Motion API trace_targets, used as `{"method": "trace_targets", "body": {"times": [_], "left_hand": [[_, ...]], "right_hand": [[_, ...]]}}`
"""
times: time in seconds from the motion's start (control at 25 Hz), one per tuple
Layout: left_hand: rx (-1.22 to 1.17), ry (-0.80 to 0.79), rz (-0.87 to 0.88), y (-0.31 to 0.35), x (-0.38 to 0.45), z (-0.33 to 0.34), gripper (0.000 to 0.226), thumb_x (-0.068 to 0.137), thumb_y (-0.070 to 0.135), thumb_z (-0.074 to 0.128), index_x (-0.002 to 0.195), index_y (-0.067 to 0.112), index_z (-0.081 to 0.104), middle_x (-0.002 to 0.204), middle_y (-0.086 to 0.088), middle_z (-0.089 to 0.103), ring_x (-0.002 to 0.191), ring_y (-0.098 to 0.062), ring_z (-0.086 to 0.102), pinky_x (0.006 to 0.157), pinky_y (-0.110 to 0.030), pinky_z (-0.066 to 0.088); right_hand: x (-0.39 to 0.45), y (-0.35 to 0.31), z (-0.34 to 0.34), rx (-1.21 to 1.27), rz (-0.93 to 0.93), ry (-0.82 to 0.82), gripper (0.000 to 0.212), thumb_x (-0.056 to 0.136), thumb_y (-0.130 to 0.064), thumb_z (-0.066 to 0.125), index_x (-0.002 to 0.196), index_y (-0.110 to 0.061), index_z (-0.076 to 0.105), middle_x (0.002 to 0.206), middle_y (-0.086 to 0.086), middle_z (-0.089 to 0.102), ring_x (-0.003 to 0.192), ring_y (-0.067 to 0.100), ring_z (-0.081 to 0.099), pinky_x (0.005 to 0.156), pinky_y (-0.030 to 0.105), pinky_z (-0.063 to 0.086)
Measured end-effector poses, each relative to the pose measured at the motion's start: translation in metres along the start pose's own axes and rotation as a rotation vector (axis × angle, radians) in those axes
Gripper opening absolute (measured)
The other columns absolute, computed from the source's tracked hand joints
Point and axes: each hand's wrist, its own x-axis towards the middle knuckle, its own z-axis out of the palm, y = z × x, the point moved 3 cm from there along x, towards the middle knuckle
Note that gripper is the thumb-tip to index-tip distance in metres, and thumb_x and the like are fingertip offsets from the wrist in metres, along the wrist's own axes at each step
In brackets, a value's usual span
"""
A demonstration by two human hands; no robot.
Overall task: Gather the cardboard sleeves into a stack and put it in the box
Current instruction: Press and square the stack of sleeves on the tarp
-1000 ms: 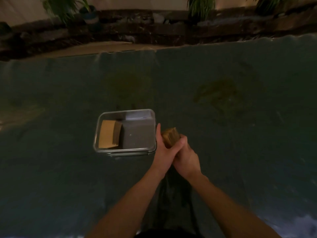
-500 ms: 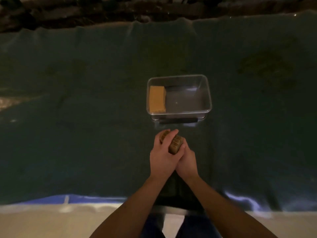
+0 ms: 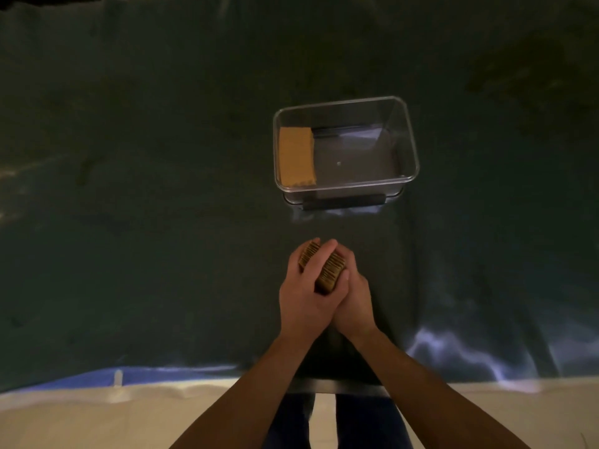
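Where the dark green cloth (image 3: 146, 222) covers the work surface, the clear box (image 3: 409, 137) serves as the landmark for all entries below.

Item: clear box. Rectangular, transparent, open-topped, standing upright on the cloth. A dark band (image 3: 343, 202) runs along the base of its near wall.

Item: cardboard sleeve (image 3: 296, 156). Tan, flat, lying inside the box against its left wall; the rest of the box floor shows bare.

Item: stack of cardboard sleeves (image 3: 329, 273). Brown, edges uppermost so that the ridged layers show; located outside the box, nearer the person than its near wall and apart from it. Whether the stack's underside touches the cloth cannot be told.

Item: left hand (image 3: 303, 293). Closed around the stack from the left, one finger laid across the top of the ridged edges.

Item: right hand (image 3: 353, 299). Pressed against the stack from the right, its thumb at the stack's near end. Both hands meet below the stack, clamping it between them.

Item: forearms. Bare, converging from the lower edge of the view toward the stack.

Item: pale floor (image 3: 97, 419). Beyond the cloth's near edge, on the far side of the hands from the box; dark trouser legs (image 3: 366, 422) show between the forearms.
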Motion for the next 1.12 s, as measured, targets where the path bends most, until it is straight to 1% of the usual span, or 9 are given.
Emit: {"method": "trace_targets", "body": {"times": [0.12, 0.24, 0.4, 0.52, 0.64, 0.76, 0.92, 1.04, 1.12], "left_hand": [[0.054, 0.040, -0.024, -0.004, 0.007, -0.003, 0.055, 0.084, 0.049, 0.062, 0.136, 0.050, 0.044, 0.143, 0.005, 0.044, 0.121, 0.013, 0.040, 0.094, -0.006, 0.043], [0.096, -0.030, -0.066, -0.009, 0.003, -0.007, 0.059, 0.082, 0.054, 0.063, 0.137, 0.049, 0.041, 0.147, 0.007, 0.039, 0.123, -0.003, 0.046, 0.091, -0.037, 0.058], [0.253, -0.023, 0.158, -0.009, 0.008, -0.019, 0.081, 0.083, 0.062, 0.060, 0.153, 0.038, 0.026, 0.165, 0.001, 0.012, 0.150, -0.023, 0.023, 0.113, -0.052, 0.037], [0.362, 0.014, 0.414, -0.005, 0.001, -0.030, 0.092, 0.089, 0.061, 0.052, 0.159, 0.017, 0.012, 0.168, -0.003, 0.002, 0.154, -0.028, 0.011, 0.121, -0.055, 0.018], [0.502, -0.180, 0.536, -0.004, -0.008, -0.031, 0.087, 0.089, 0.055, 0.054, 0.156, 0.011, 0.021, 0.166, -0.007, 0.017, 0.153, -0.023, 0.017, 0.116, -0.061, 0.026], [0.535, -0.148, 0.523, -0.002, -0.001, -0.037, 0.089, 0.090, 0.058, 0.046, 0.158, 0.010, 0.015, 0.166, -0.009, 0.016, 0.154, -0.025, 0.014, 0.121, -0.058, 0.015], [0.539, -0.233, 0.541, -0.003, -0.003, -0.038, 0.088, 0.089, 0.053, 0.052, 0.157, 0.012, 0.014, 0.166, -0.005, 0.012, 0.153, -0.023, 0.015, 0.117, -0.057, 0.025], [0.491, -0.164, 0.543, -0.003, 0.000, -0.040, 0.086, 0.092, 0.050, 0.048, 0.158, 0.009, 0.013, 0.167, -0.007, 0.014, 0.154, -0.026, 0.015, 0.122, -0.053, 0.018], [0.485, -0.230, 0.535, -0.004, -0.004, -0.038, 0.086, 0.091, 0.046, 0.053, 0.157, 0.009, 0.013, 0.167, -0.007, 0.015, 0.154, -0.024, 0.013, 0.120, -0.052, 0.022]], "right_hand": [[0.011, -0.003, 0.003, -0.066, -0.019, -0.028, 0.044, 0.084, -0.036, 0.062, 0.123, -0.047, 0.047, 0.105, -0.008, 0.070, 0.091, 0.008, 0.069, 0.077, 0.030, 0.059], [0.009, 0.001, 0.008, -0.155, -0.053, -0.024, 0.038, 0.083, -0.033, 0.062, 0.118, -0.022, 0.056, 0.099, -0.001, 0.072, 0.085, 0.016, 0.070, 0.075, 0.045, 0.058], [0.011, 0.002, 0.003, -0.130, -0.096, -0.053, 0.043, 0.080, -0.027, 0.075, 0.118, -0.027, 0.055, 0.099, -0.004, 0.072, 0.086, 0.010, 0.070, 0.075, 0.039, 0.059], [0.012, -0.002, 0.001, -0.159, -0.090, -0.050, 0.051, 0.074, -0.045, 0.074, 0.119, -0.030, 0.053, 0.102, -0.005, 0.073, 0.088, 0.009, 0.070, 0.079, 0.034, 0.058], [0.011, -0.007, 0.003, -0.186, -0.093, -0.037, 0.051, 0.071, -0.051, 0.064, 0.117, -0.037, 0.046, 0.099, -0.010, 0.072, 0.082, 0.006, 0.068, 0.074, 0.028, 0.056], [0.014, -0.009, 0.003, -0.177, -0.056, -0.051, 0.052, 0.069, -0.054, 0.066, 0.114, -0.041, 0.043, 0.098, -0.015, 0.068, 0.084, 0.001, 0.066, 0.076, 0.025, 0.055], [0.012, -0.007, 0.004, -0.182, -0.062, -0.044, 0.054, 0.069, -0.053, 0.068, 0.116, -0.041, 0.045, 0.102, -0.010, 0.070, 0.088, 0.006, 0.067, 0.077, 0.024, 0.055], [0.012, -0.006, 0.005, -0.191, -0.053, -0.046, 0.051, 0.070, -0.049, 0.069, 0.115, -0.041, 0.046, 0.100, -0.016, 0.066, 0.089, 0.003, 0.065, 0.077, 0.017, 0.050], [0.010, -0.006, 0.006, -0.199, -0.055, -0.034, 0.048, 0.072, -0.048, 0.065, 0.116, -0.040, 0.047, 0.100, -0.016, 0.067, 0.088, 0.003, 0.064, 0.076, 0.019, 0.051]]}}
